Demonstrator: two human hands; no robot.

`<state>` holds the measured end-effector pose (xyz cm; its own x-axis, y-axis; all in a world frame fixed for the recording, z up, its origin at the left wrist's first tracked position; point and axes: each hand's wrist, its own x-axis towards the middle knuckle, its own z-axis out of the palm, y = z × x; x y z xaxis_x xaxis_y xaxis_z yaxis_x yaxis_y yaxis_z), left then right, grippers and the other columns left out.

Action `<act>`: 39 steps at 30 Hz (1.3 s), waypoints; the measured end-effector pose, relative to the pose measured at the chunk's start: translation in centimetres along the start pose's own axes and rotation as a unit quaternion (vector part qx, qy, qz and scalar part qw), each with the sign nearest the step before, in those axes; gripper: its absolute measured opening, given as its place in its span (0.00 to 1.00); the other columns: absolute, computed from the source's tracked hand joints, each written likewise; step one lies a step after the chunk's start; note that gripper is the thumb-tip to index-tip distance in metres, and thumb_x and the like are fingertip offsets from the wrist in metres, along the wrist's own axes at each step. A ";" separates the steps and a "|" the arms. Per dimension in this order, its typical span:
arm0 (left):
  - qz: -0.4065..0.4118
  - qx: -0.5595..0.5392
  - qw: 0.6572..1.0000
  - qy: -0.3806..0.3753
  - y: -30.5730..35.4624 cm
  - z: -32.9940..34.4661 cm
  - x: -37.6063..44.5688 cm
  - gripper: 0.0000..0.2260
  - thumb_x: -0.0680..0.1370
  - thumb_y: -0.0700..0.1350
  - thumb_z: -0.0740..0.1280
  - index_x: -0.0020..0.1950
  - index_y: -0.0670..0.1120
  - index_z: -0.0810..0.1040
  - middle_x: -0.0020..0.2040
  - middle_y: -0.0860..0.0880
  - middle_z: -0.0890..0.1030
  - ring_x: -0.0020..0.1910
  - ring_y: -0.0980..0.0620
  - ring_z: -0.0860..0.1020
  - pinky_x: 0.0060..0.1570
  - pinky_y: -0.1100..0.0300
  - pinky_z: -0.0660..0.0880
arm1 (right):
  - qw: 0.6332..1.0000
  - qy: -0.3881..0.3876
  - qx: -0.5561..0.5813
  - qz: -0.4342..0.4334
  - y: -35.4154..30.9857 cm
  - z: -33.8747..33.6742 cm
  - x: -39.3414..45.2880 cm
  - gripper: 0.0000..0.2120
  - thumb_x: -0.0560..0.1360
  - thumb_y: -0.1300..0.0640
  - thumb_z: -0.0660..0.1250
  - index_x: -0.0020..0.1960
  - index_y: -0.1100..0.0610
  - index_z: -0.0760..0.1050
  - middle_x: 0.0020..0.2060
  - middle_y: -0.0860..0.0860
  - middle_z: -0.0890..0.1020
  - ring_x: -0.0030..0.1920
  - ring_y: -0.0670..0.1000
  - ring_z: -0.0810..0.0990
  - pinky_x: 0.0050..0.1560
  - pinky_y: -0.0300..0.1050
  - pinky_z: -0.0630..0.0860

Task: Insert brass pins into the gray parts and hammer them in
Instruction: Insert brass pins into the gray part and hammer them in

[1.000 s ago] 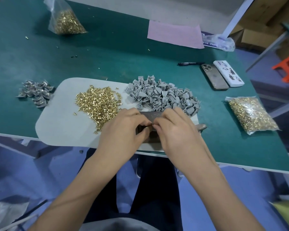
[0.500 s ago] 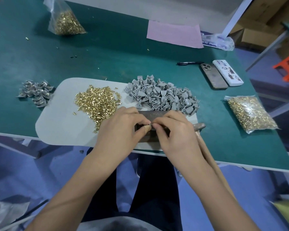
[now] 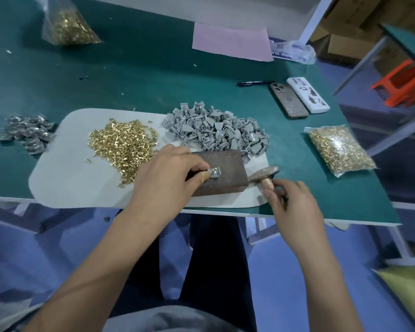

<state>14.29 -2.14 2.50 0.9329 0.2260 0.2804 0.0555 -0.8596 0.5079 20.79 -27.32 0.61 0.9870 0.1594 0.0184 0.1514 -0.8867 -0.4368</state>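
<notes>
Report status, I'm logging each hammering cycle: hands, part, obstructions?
Left hand pinches small gray plastic part on rusty metal block. Right hand closing on wooden-handled hammer. Nothing in the way.

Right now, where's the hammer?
In the head view, the hammer lies right of the rusty metal block, at the white mat's right end, its wooden handle under the right hand's fingers.

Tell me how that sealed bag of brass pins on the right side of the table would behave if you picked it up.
The bag of brass pins would probably feel heavy for its size, since it is packed full of metal pieces. The thin clear film looks floppy, so it would likely sag and shift around the fingers. Its plastic also looks glossy, so it may be a bit slippery. It lies flat, so it seems unlikely to roll.
</notes>
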 end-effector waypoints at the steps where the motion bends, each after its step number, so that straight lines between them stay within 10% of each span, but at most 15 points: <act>1: 0.000 0.001 1.000 -0.001 0.0 0.1 0.1 0.04 0.77 0.58 0.69 0.49 0.61 0.82 0.44 0.59 0.77 0.49 0.56 0.72 0.40 0.54 0.73 | 1.000 -0.023 -0.004 -0.018 0.1 -0.4 0.4 0.14 0.81 0.47 0.67 0.63 0.51 0.78 0.48 0.48 0.75 0.46 0.50 0.76 0.44 0.51 0.74; 7: 0.000 0.007 1.000 0.009 -0.1 0.4 0.0 0.05 0.77 0.57 0.68 0.49 0.60 0.82 0.44 0.59 0.77 0.48 0.55 0.72 0.38 0.55 0.71 | 0.999 -0.004 -0.035 -0.025 -0.1 -1.3 1.0 0.15 0.86 0.49 0.54 0.64 0.55 0.75 0.51 0.54 0.74 0.45 0.61 0.76 0.48 0.59 0.76; 12: 0.021 0.049 0.998 0.013 0.1 0.2 0.3 0.05 0.76 0.57 0.70 0.48 0.60 0.84 0.42 0.59 0.78 0.48 0.54 0.73 0.36 0.58 0.68 | 0.978 0.025 0.188 -0.090 -2.7 -2.0 -0.3 0.06 0.85 0.44 0.57 0.56 0.40 0.72 0.40 0.43 0.81 0.36 0.47 0.76 0.38 0.40 0.71; 26: 0.020 0.062 0.998 0.009 0.3 -0.2 0.3 0.05 0.76 0.58 0.71 0.49 0.61 0.84 0.42 0.59 0.79 0.48 0.54 0.72 0.35 0.59 0.68 | 0.982 0.020 -0.009 -0.188 -7.4 -2.1 -1.2 0.18 0.85 0.44 0.53 0.70 0.42 0.74 0.39 0.46 0.81 0.39 0.56 0.79 0.36 0.49 0.72; 39: 0.021 0.073 0.997 0.010 0.6 -0.6 0.5 0.06 0.75 0.58 0.72 0.50 0.62 0.85 0.42 0.60 0.81 0.48 0.55 0.72 0.33 0.60 0.61 | 0.980 0.104 0.043 -0.166 -8.1 -1.6 -1.8 0.20 0.85 0.45 0.52 0.68 0.48 0.77 0.38 0.47 0.82 0.37 0.55 0.79 0.34 0.48 0.71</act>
<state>14.58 -2.29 3.48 0.9286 0.1959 0.3153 0.0691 -0.9258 0.3717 17.85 -21.14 5.57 0.8751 0.3331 0.3510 0.4696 -0.7594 -0.4502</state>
